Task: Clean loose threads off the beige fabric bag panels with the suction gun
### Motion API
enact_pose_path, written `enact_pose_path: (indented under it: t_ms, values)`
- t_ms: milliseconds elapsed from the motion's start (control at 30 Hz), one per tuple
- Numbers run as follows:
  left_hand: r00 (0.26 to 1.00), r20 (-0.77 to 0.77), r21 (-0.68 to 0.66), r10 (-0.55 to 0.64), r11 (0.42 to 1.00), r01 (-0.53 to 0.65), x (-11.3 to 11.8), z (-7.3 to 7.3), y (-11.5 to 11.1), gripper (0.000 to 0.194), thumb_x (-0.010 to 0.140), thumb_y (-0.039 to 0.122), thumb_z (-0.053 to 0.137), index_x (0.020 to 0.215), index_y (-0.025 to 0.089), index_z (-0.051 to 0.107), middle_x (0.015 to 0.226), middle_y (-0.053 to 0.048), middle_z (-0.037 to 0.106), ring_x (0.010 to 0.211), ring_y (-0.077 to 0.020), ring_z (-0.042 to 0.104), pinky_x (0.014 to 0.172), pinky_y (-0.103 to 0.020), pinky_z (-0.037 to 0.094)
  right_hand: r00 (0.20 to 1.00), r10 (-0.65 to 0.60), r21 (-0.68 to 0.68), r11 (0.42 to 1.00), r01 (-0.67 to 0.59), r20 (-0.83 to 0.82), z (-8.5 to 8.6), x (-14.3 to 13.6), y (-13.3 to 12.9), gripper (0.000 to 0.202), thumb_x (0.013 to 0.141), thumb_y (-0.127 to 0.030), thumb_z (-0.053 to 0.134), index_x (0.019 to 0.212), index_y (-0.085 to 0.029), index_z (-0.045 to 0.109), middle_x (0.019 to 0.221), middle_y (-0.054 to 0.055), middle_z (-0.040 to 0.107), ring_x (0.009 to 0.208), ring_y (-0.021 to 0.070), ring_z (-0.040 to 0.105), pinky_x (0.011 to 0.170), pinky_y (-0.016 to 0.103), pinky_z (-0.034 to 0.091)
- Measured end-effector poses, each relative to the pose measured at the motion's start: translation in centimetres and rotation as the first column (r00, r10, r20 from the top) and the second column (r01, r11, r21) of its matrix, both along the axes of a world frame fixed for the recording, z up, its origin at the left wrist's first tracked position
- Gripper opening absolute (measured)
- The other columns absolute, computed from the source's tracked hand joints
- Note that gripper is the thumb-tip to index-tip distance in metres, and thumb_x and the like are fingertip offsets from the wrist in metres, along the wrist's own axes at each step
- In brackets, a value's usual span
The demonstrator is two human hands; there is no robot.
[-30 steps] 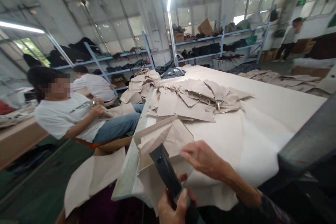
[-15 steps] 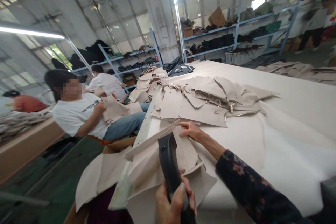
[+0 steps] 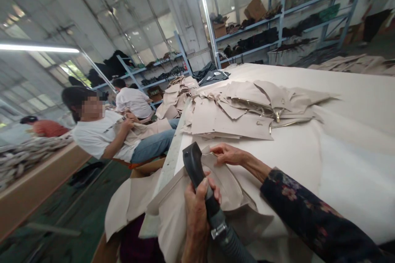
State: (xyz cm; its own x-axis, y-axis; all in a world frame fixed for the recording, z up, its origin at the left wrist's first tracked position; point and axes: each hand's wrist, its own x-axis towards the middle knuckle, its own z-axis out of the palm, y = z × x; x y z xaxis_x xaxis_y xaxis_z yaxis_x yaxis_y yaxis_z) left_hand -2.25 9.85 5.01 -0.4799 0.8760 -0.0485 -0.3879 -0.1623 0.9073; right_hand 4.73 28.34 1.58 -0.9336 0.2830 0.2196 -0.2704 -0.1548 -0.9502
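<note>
My left hand [image 3: 200, 201] is wrapped round a black hose nozzle [image 3: 194, 166], whose ribbed hose [image 3: 234, 242] and metal clamp [image 3: 219, 230] run down to the lower right. Beneath the nozzle, a beige sewn fabric piece [image 3: 173, 199] lies over the table edge, partly hidden by my left hand. With thumb and fingers, my right hand [image 3: 228, 154] pinches the upper edge of this piece, just right of the nozzle's head. The right arm wears a dark floral sleeve. Another beige panel [image 3: 132, 199] hangs beside the table on the left.
A pile of beige pieces with metal zips [image 3: 228, 115] lies further up the white table [image 3: 293, 156]. Dark folded fabric [image 3: 212, 76] rests at the far end. To the left sits a co-worker in a white shirt [image 3: 98, 135], handling beige fabric. Blue shelves [image 3: 247, 41] stand behind.
My left hand and the nozzle have shifted up over the fabric, bringing more of the hose into view. The fabric under them has turned and folded differently. The co-worker's hands have moved lower.
</note>
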Motion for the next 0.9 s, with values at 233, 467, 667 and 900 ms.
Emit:
enact_pose_path:
  t_ms: [233,467,667,900]
  values:
    - [0.99,0.135,-0.095,-0.041,0.994,0.054,2.8,-3.0,-3.8,0.04,0.066,0.042,0.075,0.092,0.015,0.06,0.061,0.003,0.054,0.037,-0.0087,0.048,0.034,-0.021,0.039,0.997,-0.077,-0.138,0.987,0.079,0.017,-0.8,-0.8,-0.1,0.029,0.055,-0.007,0.064,0.083,-0.011,0.067,0.068,-0.001,0.065,0.063,0.012,0.059,0.057,0.02,0.045]
    - [0.993,0.102,-0.098,-0.059,0.993,0.07,3.6,-3.5,-4.3,0.041,0.065,0.044,0.077,0.09,0.016,0.061,0.059,0.003,0.055,0.036,-0.0085,0.047,0.033,-0.021,0.041,0.997,0.073,-0.063,0.995,-0.074,-0.026,-0.8,-0.3,0.3,0.03,0.06,-0.011,0.07,0.089,-0.009,0.066,0.071,-0.001,0.062,0.062,0.009,0.053,0.058,0.019,0.042]
    - [0.998,0.039,-0.098,-0.042,0.994,0.046,1.6,-2.8,-2.6,0.038,0.072,0.041,0.071,0.097,0.016,0.055,0.062,0.003,0.055,0.039,-0.0094,0.048,0.035,-0.022,0.041,1.0,0.023,0.057,0.998,-0.022,-0.014,-1.2,-0.4,0.6,0.03,0.062,-0.011,0.07,0.092,-0.01,0.067,0.055,-0.01,0.041,0.049,0.0038,0.029,0.044,0.016,0.022]
    - [0.998,-0.03,-0.13,-0.047,0.991,0.043,1.8,-2.7,-2.4,0.038,0.076,0.042,0.066,0.1,0.016,0.053,0.061,0.004,0.053,0.041,-0.0096,0.047,0.036,-0.022,0.04,0.997,0.076,0.101,0.992,-0.073,-0.027,-0.7,-0.3,0.3,0.033,0.065,-0.014,0.069,0.098,-0.01,0.066,0.056,-0.01,0.033,0.05,0.0043,0.023,0.043,0.017,0.019]
